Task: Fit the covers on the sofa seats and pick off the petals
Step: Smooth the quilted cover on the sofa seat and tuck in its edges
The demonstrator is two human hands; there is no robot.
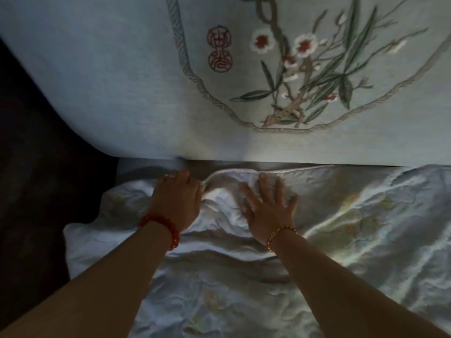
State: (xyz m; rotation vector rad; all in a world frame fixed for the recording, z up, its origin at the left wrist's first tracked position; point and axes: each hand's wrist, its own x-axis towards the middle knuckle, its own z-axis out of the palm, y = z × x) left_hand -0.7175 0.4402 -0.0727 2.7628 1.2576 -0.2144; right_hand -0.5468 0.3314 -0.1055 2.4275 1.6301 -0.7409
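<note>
A pale, wrinkled seat cover (341, 215) with faint embroidery lies bunched over the sofa seat, its piped far edge close to the backrest. My left hand (177, 198), with a red bead bracelet at the wrist and a ring, grips that far edge with curled fingers near the gap under the backrest. Just to its right, my right hand (268, 206), wearing a gold bead bracelet, lies flat on the bunched fabric with fingers spread. I see no petals.
The backrest cushion (122, 81) is light blue, embroidered with flowers, leaves and a red seal inside a rope border. A dark sofa arm (36, 154) runs along the left. A shadowed gap (244, 165) separates seat and backrest.
</note>
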